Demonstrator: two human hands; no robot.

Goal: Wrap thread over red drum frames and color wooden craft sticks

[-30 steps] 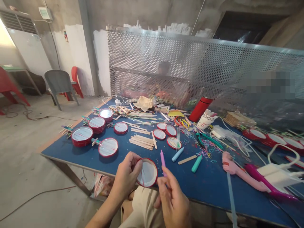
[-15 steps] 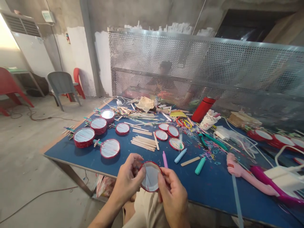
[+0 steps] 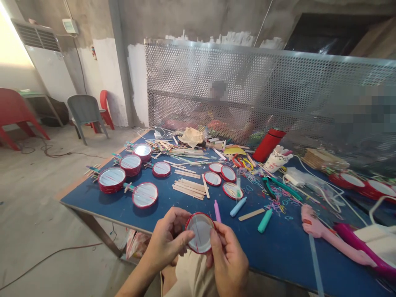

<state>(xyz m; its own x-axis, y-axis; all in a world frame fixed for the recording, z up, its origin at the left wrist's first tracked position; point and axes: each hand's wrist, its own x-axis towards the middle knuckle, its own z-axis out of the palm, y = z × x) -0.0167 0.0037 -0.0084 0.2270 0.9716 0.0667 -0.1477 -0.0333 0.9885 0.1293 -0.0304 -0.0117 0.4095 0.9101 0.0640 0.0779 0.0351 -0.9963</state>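
Observation:
Between my two hands is a small round lid-like disc with a red rim and a pale, translucent face. A thin dark strand or line runs across that face. My left hand grips the left edge, its thumb lying on the face. On the right edge, the thumb and fingers of my right hand are closed. The disc is held tilted toward me, above my lap at the table's near edge. Beyond it on the blue table lie a purple marker-like tube and a light blue one.
Red-rimmed discs with stick necks stand at the left. Wooden craft sticks, loose red-rimmed discs, coloured rubber bands, green-handled pliers, a red bottle and a pink hand-shaped stick lie around. Perforated metal panel behind.
The left thumb has shifted further onto the disc's face, and the disc has turned slightly in my hands. The whole view has moved a little to the left.

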